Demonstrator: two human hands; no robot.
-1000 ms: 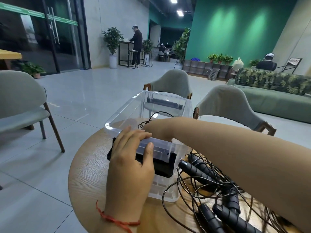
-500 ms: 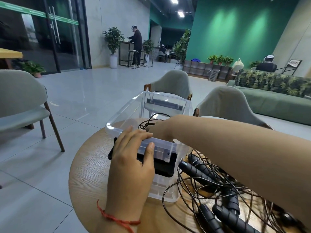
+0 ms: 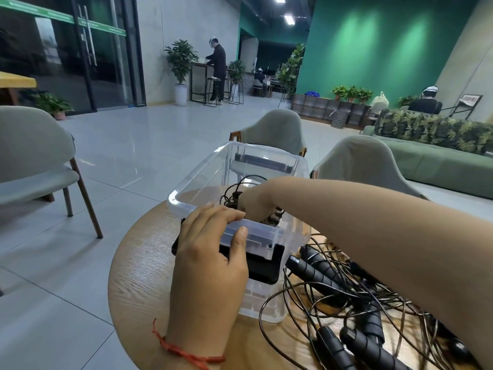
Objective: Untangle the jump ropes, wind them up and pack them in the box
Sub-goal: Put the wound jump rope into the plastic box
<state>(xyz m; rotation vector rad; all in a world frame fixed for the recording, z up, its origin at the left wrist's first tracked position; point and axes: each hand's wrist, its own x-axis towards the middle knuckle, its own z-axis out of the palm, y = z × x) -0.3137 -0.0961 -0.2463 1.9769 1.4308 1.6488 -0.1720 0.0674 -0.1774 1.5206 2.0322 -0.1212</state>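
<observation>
clear box (image 3: 194, 180) is pinched at near rim by left hand (image 3: 210, 263), fingers together | right hand (image 3: 254, 201) is inside it at wound rope (image 3: 232, 196), fingers hidden, state cannot be told | tangled jump ropes (image 3: 354, 305) lie beside it: judged limp, light, best gripped by stiff handles (image 3: 317, 271)

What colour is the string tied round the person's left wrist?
The string is red, and it shows plainly in the head view.

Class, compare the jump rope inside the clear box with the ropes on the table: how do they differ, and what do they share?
Inside the box, the packed rope is a compact bundle; the loose ropes sprawl tangled across the table. The packed rope sits at the right hand; no hand holds the loose ropes. Both have thin dark cords.
</observation>
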